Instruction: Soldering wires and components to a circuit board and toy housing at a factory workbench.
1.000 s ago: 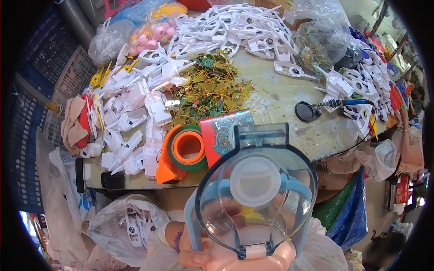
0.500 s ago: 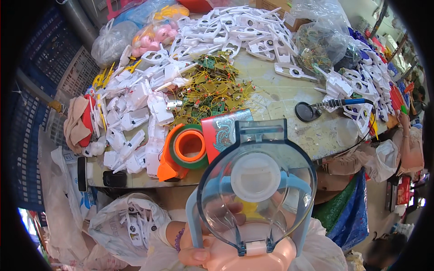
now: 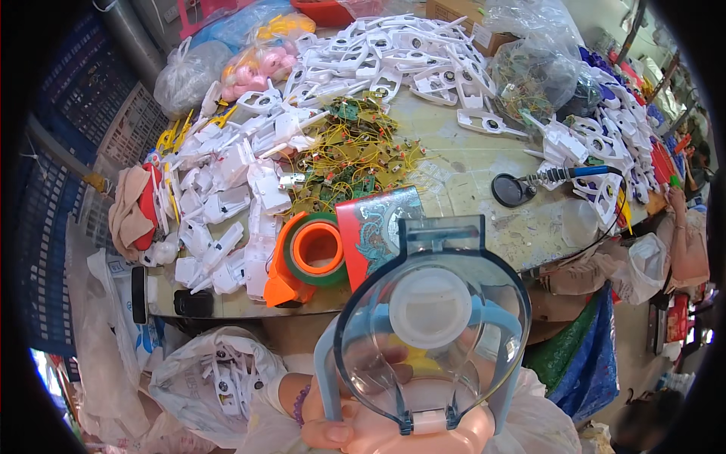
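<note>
Close in front of me is a drink bottle with a peach-pink body (image 3: pixel 454 431) and a pale blue carry handle (image 3: pixel 325 378). Its clear grey-blue lid (image 3: pixel 367 318) is flipped up, showing a round white stopper (image 3: pixel 431 309) inside. My left hand (image 3: pixel 333 424), a purple bead bracelet at its wrist, is closed on the bottle, thumb in front and fingers seen blurred through the lid. A yellow part also shows through the lid. A skin-coloured patch at the lid's right may be my right hand; its fingers cannot be made out.
Beyond the bottle, the table (image 3: pixel 446 166) bears white plastic housings (image 3: pixel 227 204), wired circuit boards (image 3: pixel 340 151), an orange tape dispenser (image 3: pixel 283 268), a red patterned box (image 3: pixel 363 234) and a soldering iron (image 3: pixel 567 174). A bag of white parts (image 3: pixel 219 386) hangs below. Another person's arm (image 3: pixel 678 234) shows far right.
The raised lid sits slightly lower in the picture, uncovering more of the red box. My left hand keeps its hold on the bottle.
</note>
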A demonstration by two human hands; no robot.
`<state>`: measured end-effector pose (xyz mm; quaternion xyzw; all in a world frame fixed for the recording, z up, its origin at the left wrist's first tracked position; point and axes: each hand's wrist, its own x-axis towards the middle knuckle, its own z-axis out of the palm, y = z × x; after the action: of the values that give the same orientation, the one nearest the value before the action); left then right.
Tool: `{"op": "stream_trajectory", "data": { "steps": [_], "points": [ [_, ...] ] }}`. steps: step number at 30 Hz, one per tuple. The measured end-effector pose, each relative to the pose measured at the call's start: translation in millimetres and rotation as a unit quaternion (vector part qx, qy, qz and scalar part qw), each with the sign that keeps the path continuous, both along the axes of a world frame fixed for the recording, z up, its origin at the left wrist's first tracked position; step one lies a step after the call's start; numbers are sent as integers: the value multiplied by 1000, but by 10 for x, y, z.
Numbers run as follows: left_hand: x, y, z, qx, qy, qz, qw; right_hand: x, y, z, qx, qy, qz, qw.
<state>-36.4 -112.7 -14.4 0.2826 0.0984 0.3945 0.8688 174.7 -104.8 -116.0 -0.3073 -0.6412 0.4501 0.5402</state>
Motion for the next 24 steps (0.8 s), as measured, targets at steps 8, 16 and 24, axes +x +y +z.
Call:
{"op": "stream_trajectory", "data": {
  "steps": [8,16,24],
  "points": [
    [-6,0,11,3,-3,-3,1000,5,18,26,0,-19,3,1000],
    [9,4,-14,4,-8,-4,1000,35,22,58,6,-53,-9,999],
    [-16,3,-23,16,-11,-8,1000,28,9,4,13,-17,-1,1000]
  ]
}}
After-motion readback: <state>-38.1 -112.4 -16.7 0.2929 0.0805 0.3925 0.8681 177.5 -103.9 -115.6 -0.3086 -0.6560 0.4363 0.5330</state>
